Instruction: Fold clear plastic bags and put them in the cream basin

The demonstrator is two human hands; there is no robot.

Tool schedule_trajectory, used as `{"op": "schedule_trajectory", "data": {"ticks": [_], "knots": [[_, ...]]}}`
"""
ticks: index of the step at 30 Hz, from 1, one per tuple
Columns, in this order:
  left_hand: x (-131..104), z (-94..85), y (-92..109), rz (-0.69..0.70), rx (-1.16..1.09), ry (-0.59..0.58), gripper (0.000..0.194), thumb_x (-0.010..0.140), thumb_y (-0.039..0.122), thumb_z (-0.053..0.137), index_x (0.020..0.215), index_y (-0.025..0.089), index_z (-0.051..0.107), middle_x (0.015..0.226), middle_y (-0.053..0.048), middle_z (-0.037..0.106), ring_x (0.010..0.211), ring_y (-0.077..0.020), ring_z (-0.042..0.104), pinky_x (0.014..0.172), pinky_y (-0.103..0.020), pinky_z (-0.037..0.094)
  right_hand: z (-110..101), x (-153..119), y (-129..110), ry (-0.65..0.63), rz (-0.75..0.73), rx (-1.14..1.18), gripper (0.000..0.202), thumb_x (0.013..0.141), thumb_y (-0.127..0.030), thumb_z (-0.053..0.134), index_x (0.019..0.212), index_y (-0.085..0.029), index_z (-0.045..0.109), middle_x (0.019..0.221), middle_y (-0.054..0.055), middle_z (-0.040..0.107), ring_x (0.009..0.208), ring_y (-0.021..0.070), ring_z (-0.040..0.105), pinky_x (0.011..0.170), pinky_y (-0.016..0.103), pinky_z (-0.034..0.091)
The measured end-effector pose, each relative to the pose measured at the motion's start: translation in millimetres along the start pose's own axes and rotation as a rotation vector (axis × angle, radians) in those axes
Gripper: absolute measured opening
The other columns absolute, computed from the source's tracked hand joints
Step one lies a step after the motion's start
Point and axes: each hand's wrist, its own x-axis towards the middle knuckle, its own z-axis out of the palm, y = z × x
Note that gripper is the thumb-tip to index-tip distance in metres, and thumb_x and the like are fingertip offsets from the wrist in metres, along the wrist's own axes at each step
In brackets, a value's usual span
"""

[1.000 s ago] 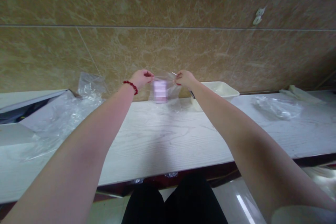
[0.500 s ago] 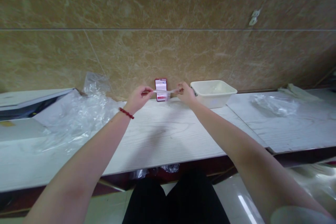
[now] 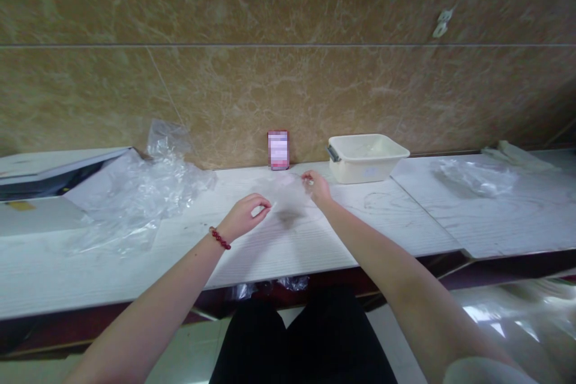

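A thin clear plastic bag (image 3: 286, 191) stretches between my two hands, just above the white tabletop; its outline is faint. My left hand (image 3: 245, 216), with a red bead bracelet (image 3: 219, 238) at the wrist, is closed in a pinch at the bag's lower left edge. Farther from me, my right hand (image 3: 318, 188) pinches the bag's upper right side. Behind the bag, a phone (image 3: 278, 150) with a lit, blurred screen leans upright against the wall. Close to my right hand stands a cream plastic bin (image 3: 369, 174) with a grey side clip.
Crumpled clear plastic (image 3: 148, 192) lies at the left, beside a white open box (image 3: 40, 216) with something dark inside. More clear plastic (image 3: 477, 179) and a pale cloth-like piece (image 3: 517, 156) are at the right. The marble-patterned wall (image 3: 288, 90) bounds the white table (image 3: 360, 234).
My left hand has come down toward me, while my right hand has lowered slightly. The plastic, a narrow strip before, is now spread wide in front of the phone.
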Motion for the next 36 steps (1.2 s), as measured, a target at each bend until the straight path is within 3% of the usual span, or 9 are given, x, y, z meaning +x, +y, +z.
{"op": "schedule_trajectory", "data": {"ticks": [3, 6, 11, 16, 23, 33, 36], "knots": [[-16.9, 9.0, -9.1, 0.028, 0.088, -0.098, 0.013, 0.077, 0.023, 0.046, 0.079, 0.019, 0.058, 0.079, -0.003, 0.058, 0.077, -0.0140, 0.052, 0.074, -0.027, 0.041, -12.4, -14.2, 12.1, -0.001, -0.185, -0.295, 0.014, 0.065, -0.011, 0.047, 0.074, -0.019, 0.055, 0.085, 0.002, 0.056, 0.091, 0.0161, 0.047, 0.083, 0.031, 0.036], [-27.8, 18.4, -12.8, 0.043, 0.148, -0.166, 0.014, 0.078, 0.023, 0.044, 0.079, 0.018, 0.056, 0.079, -0.003, 0.058, 0.076, -0.0124, 0.052, 0.073, -0.026, 0.042, -22.0, -22.9, 22.1, -0.126, -0.391, -0.731, 0.019, 0.071, -0.008, 0.043, 0.078, -0.017, 0.059, 0.083, 0.005, 0.059, 0.086, 0.0151, 0.051, 0.083, 0.030, 0.036], [-36.3, 31.8, -8.7, 0.075, 0.196, -0.244, 0.013, 0.078, 0.021, 0.044, 0.079, 0.018, 0.056, 0.078, -0.002, 0.058, 0.077, -0.0115, 0.052, 0.073, -0.025, 0.042, -32.3, -29.2, 27.5, -0.316, -0.474, -1.052, 0.020, 0.078, -0.015, 0.043, 0.088, -0.015, 0.061, 0.091, 0.007, 0.060, 0.101, 0.0161, 0.047, 0.089, 0.029, 0.033], [-38.8, 34.7, -7.1, 0.120, 0.254, -0.320, 0.016, 0.078, 0.025, 0.044, 0.078, 0.018, 0.058, 0.077, -0.001, 0.060, 0.077, -0.0118, 0.052, 0.075, -0.026, 0.040, -39.1, -36.2, 23.6, -0.409, -0.497, -1.128, 0.025, 0.082, -0.022, 0.040, 0.094, -0.018, 0.061, 0.093, 0.004, 0.062, 0.102, 0.0153, 0.047, 0.092, 0.030, 0.030], [-42.2, 21.3, -15.3, 0.216, 0.368, -0.451, 0.020, 0.081, 0.029, 0.041, 0.078, 0.021, 0.060, 0.078, 0.000, 0.061, 0.078, -0.0121, 0.053, 0.075, -0.027, 0.037, -49.8, -47.9, 16.7, -0.434, -0.483, -1.231, 0.029, 0.083, -0.026, 0.037, 0.098, -0.024, 0.061, 0.104, 0.002, 0.059, 0.104, 0.0163, 0.046, 0.091, 0.033, 0.027], [-50.8, 11.1, -16.3, 0.207, 0.292, -0.497, 0.024, 0.081, 0.034, 0.040, 0.085, 0.022, 0.061, 0.079, -0.001, 0.063, 0.077, -0.0125, 0.055, 0.073, -0.026, 0.040, -67.5, -52.5, 20.5, -0.395, -0.383, -1.275, 0.037, 0.074, -0.016, 0.040, 0.108, -0.027, 0.053, 0.114, 0.000, 0.053, 0.105, 0.0163, 0.046, 0.094, 0.042, 0.023], [-44.3, 10.1, -19.0, 0.106, 0.262, -0.432, 0.028, 0.082, 0.035, 0.037, 0.085, 0.020, 0.061, 0.080, -0.001, 0.063, 0.077, -0.0128, 0.055, 0.074, -0.026, 0.041, -67.2, -46.8, 16.8, -0.314, -0.402, -1.244, 0.034, 0.078, -0.019, 0.038, 0.107, -0.021, 0.054, 0.112, 0.003, 0.055, 0.106, 0.0163, 0.046, 0.095, 0.038, 0.026]]}}
